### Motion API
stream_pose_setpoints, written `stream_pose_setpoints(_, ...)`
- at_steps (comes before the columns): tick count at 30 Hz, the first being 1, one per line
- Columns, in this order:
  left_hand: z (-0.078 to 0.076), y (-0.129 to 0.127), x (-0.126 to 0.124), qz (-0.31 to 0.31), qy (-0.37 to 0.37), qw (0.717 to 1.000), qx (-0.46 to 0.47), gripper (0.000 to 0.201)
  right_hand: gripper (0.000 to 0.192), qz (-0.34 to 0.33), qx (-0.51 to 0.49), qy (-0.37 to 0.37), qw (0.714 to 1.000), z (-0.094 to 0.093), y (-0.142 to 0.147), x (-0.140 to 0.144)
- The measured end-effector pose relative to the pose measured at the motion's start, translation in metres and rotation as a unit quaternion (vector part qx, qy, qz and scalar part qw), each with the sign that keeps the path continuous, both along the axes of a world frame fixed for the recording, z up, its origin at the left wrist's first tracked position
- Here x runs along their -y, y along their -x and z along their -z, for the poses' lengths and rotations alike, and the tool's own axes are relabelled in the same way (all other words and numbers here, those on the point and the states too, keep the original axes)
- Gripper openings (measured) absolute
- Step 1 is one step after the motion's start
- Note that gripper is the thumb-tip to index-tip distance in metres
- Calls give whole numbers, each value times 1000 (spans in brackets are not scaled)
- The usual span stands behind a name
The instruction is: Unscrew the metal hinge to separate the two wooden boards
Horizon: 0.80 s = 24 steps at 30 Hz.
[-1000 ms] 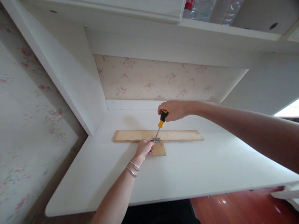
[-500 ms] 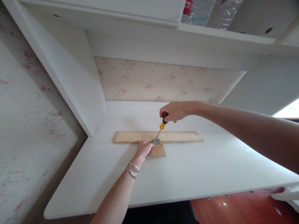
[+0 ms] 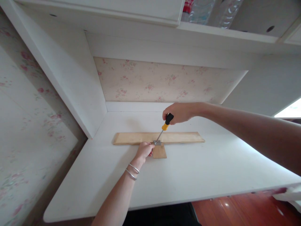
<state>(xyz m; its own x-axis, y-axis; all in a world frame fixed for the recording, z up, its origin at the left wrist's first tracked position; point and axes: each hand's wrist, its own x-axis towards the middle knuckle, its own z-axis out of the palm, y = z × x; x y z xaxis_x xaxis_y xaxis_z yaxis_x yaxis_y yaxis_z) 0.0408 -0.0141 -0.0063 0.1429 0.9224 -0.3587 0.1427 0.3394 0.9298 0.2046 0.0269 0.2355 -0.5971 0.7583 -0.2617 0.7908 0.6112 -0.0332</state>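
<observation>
Right hand closed around the black and yellow screwdriver handle, tip slanting down onto a small metal hinge, left hand pinching the hinge against a long wooden strip and small wood block, on a white desk.

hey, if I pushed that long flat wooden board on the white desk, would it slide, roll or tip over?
The long flat pale wooden board lies flat on the white desk, so it would probably slide, not roll or tip. It looks thin and straight, likely stiff and fairly light. The left hand at the small metal hinge, under the yellow-and-black screwdriver, probably steadies it.
</observation>
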Motion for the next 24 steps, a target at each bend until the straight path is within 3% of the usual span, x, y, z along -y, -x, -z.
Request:
stream_pose_setpoints(8,-3,-1,1,1,-1,1000,1,16,33,-11,-32,25,999,6,-17,-2)
stream_pose_setpoints(13,-1,-2,1,3,-6,1000,-3,15,38,-50,-70,2,996,10,-19,1)
stream_pose_setpoints(17,2,-2,0,10,-12,1000,-9,17,40,-39,-99,-38,994,4,-20,3)
stream_pose_setpoints(20,2,-2,1,7,-15,1000,-19,17,35,20,-111,-68,991,3,-31,4)
stream_pose_setpoints(22,0,-3,2,5,-16,1000,-24,17,31,99,-156,-64,981,14,-44,6)
stream_pose_setpoints(24,-2,-3,3,4,-16,1000,-23,16,28,204,-265,-18,942,36,-60,9)
